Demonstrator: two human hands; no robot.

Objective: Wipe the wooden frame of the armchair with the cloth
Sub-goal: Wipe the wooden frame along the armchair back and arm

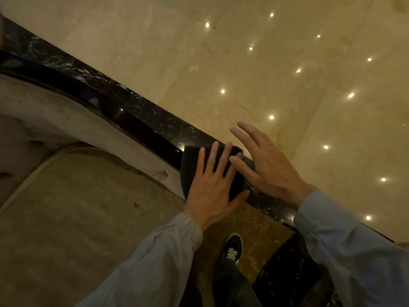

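Observation:
The armchair's dark glossy wooden frame (141, 129) runs diagonally from upper left down to the centre, along the pale upholstered arm (73, 120). A dark cloth (192, 160) is draped over the frame's lower end. My left hand (212, 182) lies flat on the cloth, fingers spread, pressing it against the wood. My right hand (265, 160) hovers just to its right with fingers apart; its fingertips touch the cloth's right edge beside my left fingers. It holds nothing.
The beige seat cushion (77, 207) fills the lower left. A black marble strip (66, 60) runs beside the frame, with polished beige floor (265, 52) beyond it reflecting ceiling lights. My shoe (232, 247) stands on the floor below my hands.

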